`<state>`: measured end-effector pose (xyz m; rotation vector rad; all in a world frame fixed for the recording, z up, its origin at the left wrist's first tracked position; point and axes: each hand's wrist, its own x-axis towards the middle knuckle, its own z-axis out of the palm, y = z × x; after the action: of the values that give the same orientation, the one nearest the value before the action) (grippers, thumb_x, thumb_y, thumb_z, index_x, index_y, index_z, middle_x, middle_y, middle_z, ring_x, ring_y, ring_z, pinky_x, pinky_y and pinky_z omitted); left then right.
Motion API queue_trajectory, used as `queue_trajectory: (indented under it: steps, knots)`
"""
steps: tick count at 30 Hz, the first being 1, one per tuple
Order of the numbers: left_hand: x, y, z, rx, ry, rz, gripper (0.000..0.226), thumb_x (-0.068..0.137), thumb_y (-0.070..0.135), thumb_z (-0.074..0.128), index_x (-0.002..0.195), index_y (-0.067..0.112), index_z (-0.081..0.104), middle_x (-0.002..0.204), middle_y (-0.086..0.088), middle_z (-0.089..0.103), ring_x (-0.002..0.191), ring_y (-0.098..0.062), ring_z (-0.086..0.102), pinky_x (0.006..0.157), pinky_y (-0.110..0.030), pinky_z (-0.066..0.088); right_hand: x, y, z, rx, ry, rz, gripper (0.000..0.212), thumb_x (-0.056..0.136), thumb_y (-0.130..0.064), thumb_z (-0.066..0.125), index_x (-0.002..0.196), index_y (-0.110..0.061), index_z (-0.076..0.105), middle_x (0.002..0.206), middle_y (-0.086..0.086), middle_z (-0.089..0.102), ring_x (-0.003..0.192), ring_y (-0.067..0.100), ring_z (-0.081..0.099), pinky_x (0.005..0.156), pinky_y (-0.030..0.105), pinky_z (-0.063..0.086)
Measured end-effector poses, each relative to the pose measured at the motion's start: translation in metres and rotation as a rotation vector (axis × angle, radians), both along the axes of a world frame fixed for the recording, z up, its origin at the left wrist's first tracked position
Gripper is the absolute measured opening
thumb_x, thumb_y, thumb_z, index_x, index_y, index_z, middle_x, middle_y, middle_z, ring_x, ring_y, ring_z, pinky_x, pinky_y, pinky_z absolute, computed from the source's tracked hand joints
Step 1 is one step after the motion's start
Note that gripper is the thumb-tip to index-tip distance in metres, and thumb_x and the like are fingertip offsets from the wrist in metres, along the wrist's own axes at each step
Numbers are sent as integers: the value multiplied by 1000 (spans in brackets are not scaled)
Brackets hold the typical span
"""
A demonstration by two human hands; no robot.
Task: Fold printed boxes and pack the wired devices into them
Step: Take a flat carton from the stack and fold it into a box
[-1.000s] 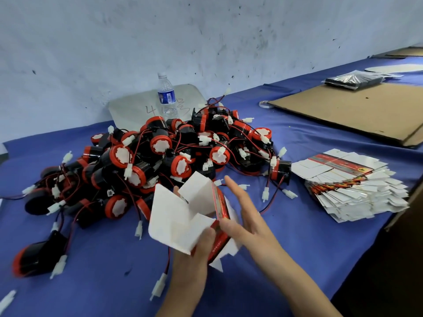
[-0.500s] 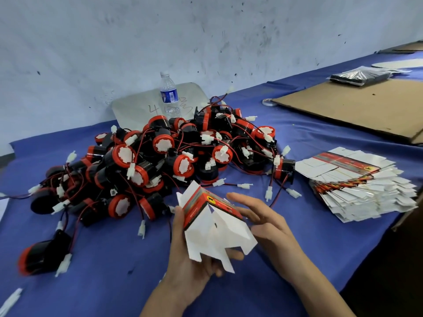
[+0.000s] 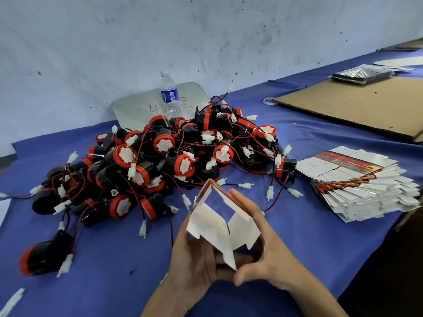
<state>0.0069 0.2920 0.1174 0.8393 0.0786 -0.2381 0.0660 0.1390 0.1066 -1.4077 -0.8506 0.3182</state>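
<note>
Looking down at a table covered in blue cloth (image 3: 109, 266), we see two bare hands holding a half-folded printed box (image 3: 219, 227) in the near centre, lifted just above the cloth. The box points its red printed ridge away from us, and its white inner flaps hang open towards us, not tucked in. The left hand (image 3: 194, 259) grips the box from the left and below, fingers curled under it. The right hand (image 3: 265, 252) cups it from the right, fingers laid along the printed side panel and thumb hooked beneath the lowest flap.

Just beyond the hands, we see a large heap of wired devices (image 3: 164, 156): round black bodies with red rims, tangled red and black wires, and white plug connectors. One loose device (image 3: 43, 257) lies apart at the near left.

To the right of the heap sits a fanned stack of flat boxes (image 3: 361, 186), white with red printed bands. On the far side of the heap a clear water bottle (image 3: 169, 97) with a blue label stands upright in front of a grey board (image 3: 137, 108) that leans on the scuffed white wall (image 3: 206, 30). At the far right lie a brown cardboard sheet (image 3: 357, 104), a small tape roll (image 3: 267, 101) just beside its left corner, and a black plastic-wrapped packet (image 3: 361, 74)
</note>
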Motion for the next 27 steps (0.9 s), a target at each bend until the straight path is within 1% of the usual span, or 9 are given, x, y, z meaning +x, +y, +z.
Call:
queue_trajectory:
  steps: [2,6,12,15,16,18,21,25,27]
  knots:
    - [2,-2,0,63,22,43,35,96,29,45,109,7,69,130,-23,58,86,-28,70,55,-36,56,-1,2,-1,2,-17,-38,110,55,-29,93,146,-37,32,153,-3,30,123,21,54,93,39,52]
    - [2,-7,8,87,57,-115,44,80,49,62,113,22,71,127,-15,63,109,-36,65,55,-48,58,0,3,-1,76,-109,-260,80,68,-27,84,137,-36,46,140,-2,51,121,21,56,92,37,52]
    - [8,-15,-7,564,41,267,27,94,23,61,120,17,61,94,-3,74,81,-15,72,55,-30,57,3,1,-5,211,-107,-329,59,77,-26,63,134,-25,51,134,-6,56,119,13,56,86,23,50]
    - [2,-10,-5,1129,-326,547,81,71,53,77,139,31,40,126,24,55,111,11,53,78,-10,48,8,-2,-11,297,42,-368,58,75,-36,54,124,-5,55,123,4,63,107,25,61,78,44,53]
    - [-1,-8,-3,1178,-418,577,97,64,64,76,144,32,31,140,27,41,125,11,42,88,-10,45,10,-3,-11,304,96,-369,59,74,-40,52,120,-3,57,117,6,65,96,27,63,69,44,53]
    - [-3,-7,-4,1120,-539,598,111,62,72,73,149,30,19,153,28,21,135,9,31,98,-12,42,10,-3,-11,258,115,-362,55,74,-45,50,112,-8,63,110,3,66,84,25,60,67,35,49]
    - [-2,-7,-5,1007,-632,560,90,71,60,73,144,56,21,150,30,28,135,7,34,97,-11,41,6,-1,-9,193,42,-344,46,80,-47,46,113,-24,68,116,-8,65,93,10,60,76,21,47]
    - [-4,-11,-6,962,-584,581,68,71,77,62,132,62,35,141,31,41,130,7,42,93,-7,40,3,2,-1,220,56,-337,47,82,-62,51,122,-41,62,121,0,63,82,13,61,52,32,52]
    - [-2,-11,-8,924,-620,579,65,75,77,57,133,56,38,140,28,43,129,5,44,92,-7,40,2,4,0,232,44,-351,45,83,-70,51,121,-47,61,131,-6,60,91,17,65,55,31,56]
